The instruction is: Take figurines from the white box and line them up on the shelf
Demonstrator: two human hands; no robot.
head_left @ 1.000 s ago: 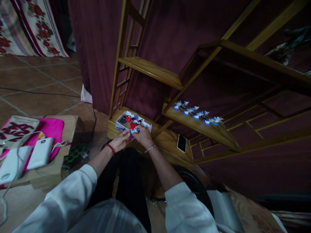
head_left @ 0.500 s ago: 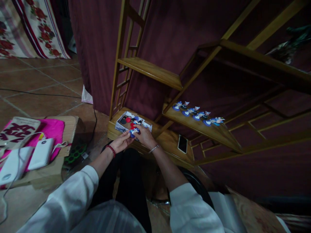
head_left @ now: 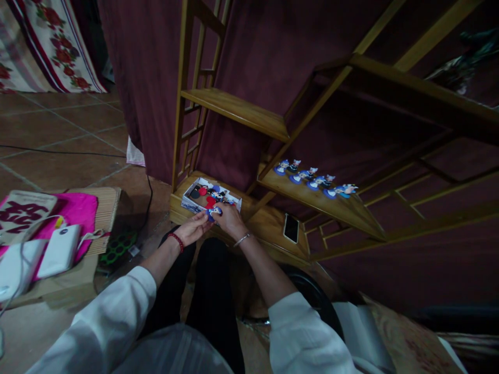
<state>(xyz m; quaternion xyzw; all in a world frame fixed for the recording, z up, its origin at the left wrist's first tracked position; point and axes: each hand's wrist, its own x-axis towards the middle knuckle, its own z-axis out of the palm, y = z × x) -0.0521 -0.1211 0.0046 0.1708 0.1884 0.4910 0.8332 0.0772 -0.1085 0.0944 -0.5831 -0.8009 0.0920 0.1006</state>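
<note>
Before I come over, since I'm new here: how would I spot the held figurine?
Find the wooden shelves, then the open box on the lowest board. At its near side is a blue-and-white figurine. Unlike the figurines standing higher up, it is held by the left hand and right hand.

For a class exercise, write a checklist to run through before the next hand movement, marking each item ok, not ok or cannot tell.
1. Figurine held: ok; the left hand and right hand both grip the figurine.
2. Figurine firmly fixed to its blue base: cannot tell; it is small and partly covered.
3. A hand free: not ok; both are occupied.
4. Box open and near the hands: ok; small pieces show inside.
5. Row of figurines standing on the shelf: ok.
6. Phone apart from the box: ok.
</note>
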